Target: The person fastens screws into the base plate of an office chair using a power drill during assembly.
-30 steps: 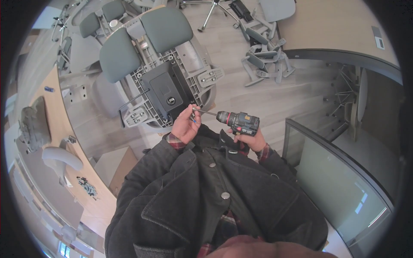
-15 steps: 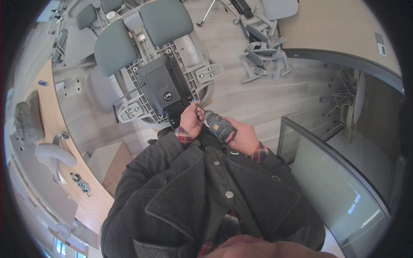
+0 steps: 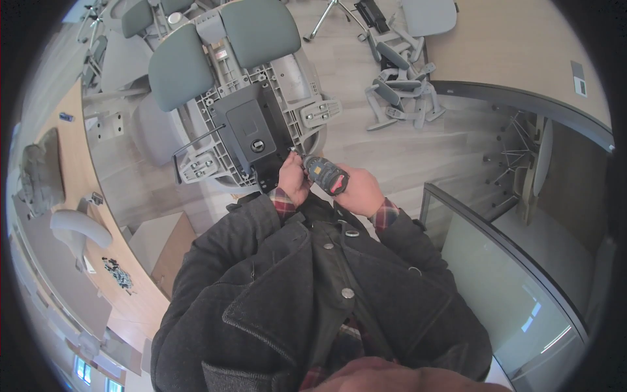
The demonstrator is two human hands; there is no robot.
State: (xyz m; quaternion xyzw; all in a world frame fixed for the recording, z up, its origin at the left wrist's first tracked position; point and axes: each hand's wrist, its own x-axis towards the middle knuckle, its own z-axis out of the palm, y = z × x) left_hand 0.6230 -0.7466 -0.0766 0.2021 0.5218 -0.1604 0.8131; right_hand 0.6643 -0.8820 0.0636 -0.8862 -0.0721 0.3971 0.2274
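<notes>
An upturned chair seat (image 3: 196, 124) with a grey ribbed frame lies in front of me, and a black chair mechanism (image 3: 245, 127) sits on it. My right hand (image 3: 361, 191) is closed around a cordless drill (image 3: 324, 175), its front end pointing at the near right corner of the mechanism. Right beside the drill's front end, my left hand (image 3: 293, 178) is closed with its fingertips pinched together at that corner. What those fingers hold is too small to make out. A thin black lever (image 3: 199, 140) sticks out from the mechanism's left side.
Several grey armrests (image 3: 401, 95) are piled on the floor ahead right. A wooden table (image 3: 108, 228) along the left carries a heap of small hardware (image 3: 117, 274). A black-framed glass panel (image 3: 503, 261) stands close on my right. More chair parts (image 3: 137, 19) lie at the far left.
The drill has tilted so its rear end faces me more, and my right hand has shifted slightly left. My left hand stays at the same corner. The view has shifted slightly.
</notes>
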